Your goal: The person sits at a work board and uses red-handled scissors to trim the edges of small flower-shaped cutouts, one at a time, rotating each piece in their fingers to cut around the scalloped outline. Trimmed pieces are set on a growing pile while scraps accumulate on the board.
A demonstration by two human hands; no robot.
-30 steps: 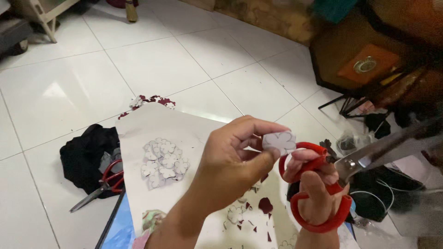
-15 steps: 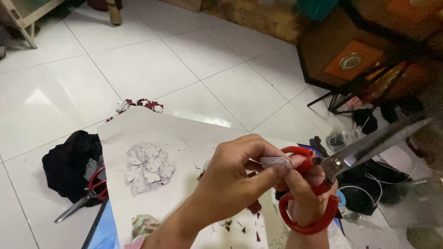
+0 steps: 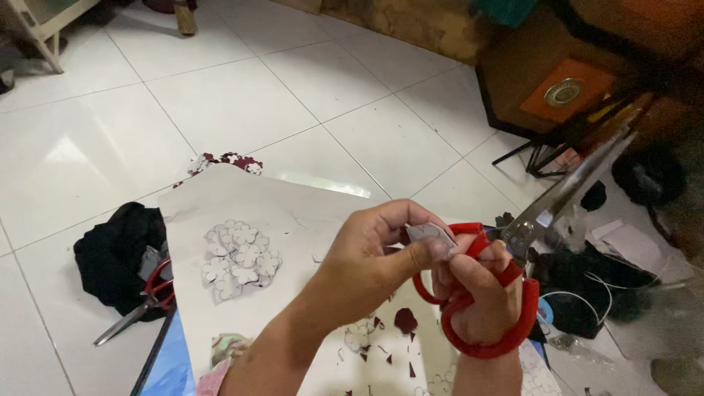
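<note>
A black cloth bundle (image 3: 114,257) is lying on the white tiled floor (image 3: 220,103) at the left edge of a big pale paper sheet (image 3: 293,220), with a second pair of red-handled scissors (image 3: 143,301) resting against it, blades pointing toward the near left. On the sheet near its left edge, a cluster of white flower-shaped cutouts (image 3: 240,258) is sitting in a loose pile; dark red and white scraps (image 3: 224,161) are lying on the floor just past the sheet's far corner. Over the sheet's near middle, the left hand (image 3: 374,257) is curling nearly closed, thumb and forefinger pinching a small pale paper piece (image 3: 429,233). Dark red offcuts (image 3: 403,321) are scattering on the sheet below it. Just right, touching the left fingers, the right hand (image 3: 480,304) is gripping red-handled scissors (image 3: 506,293), fingers through the loops and closed round them, long metal blades angling up toward the far right; whether the blades are parted cannot be told because of blur. Past the sheet's right edge, dark clutter and white cables (image 3: 601,293) are lying on the floor.
</note>
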